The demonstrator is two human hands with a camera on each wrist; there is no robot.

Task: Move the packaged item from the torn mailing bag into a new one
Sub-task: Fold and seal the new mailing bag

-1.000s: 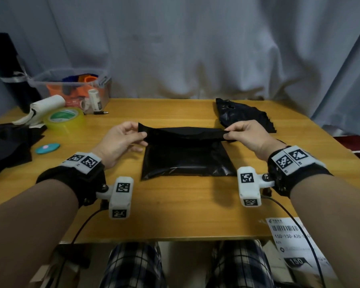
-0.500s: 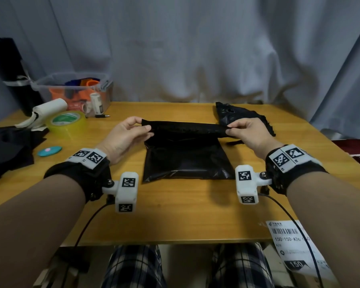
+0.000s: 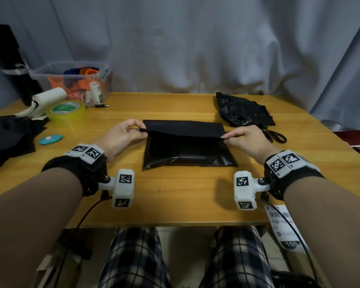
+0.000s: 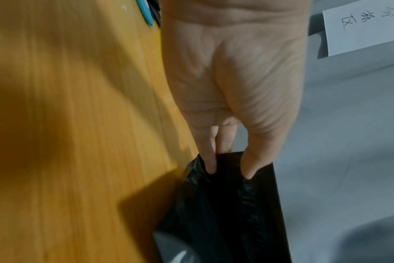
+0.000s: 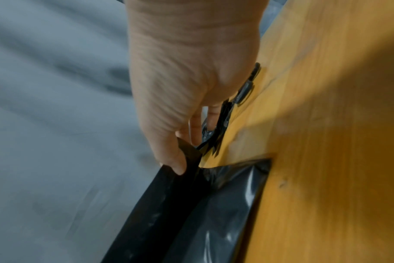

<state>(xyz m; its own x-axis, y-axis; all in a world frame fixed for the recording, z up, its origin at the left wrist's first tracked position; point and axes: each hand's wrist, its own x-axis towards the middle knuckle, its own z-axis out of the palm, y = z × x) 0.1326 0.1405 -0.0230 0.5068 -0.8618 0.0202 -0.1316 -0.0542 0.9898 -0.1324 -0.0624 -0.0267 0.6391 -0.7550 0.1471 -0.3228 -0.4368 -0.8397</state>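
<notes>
New black mailing bag (image 3: 187, 151): lies flat at the centre of the wooden surface (image 3: 175, 204), long axis running left to right, sealed bottom edge toward the person, mouth on the far side. Its flap (image 3: 183, 128) is lifted off the bag body and stretched taut between both hands.

Left hand (image 3: 121, 135): grip closed on the flap's left end, thumb over fingertips; the left wrist view shows the thumb (image 4: 257, 160) and a finger pinching the black film (image 4: 232, 204).

Right hand (image 3: 245, 140): grip closed on the flap's right end; the right wrist view shows the thumb (image 5: 169, 153) pressed on the black strip (image 5: 164, 204).

Packaged item: not separately visible; whether it sits inside the new bag cannot be told.

Torn black mailing bag (image 3: 242, 112): crumpled, far right of the surface, well apart from the new bag. Black-handled scissors (image 3: 275, 136) lie just beside it.

Clear plastic bin (image 3: 75, 84): far left, holding orange and blue items and a white tube.

Also at left: roll of yellow-green tape (image 3: 66, 111), white roll (image 3: 48, 98), teal oval object (image 3: 50, 139), black cloth (image 3: 8, 138).
</notes>
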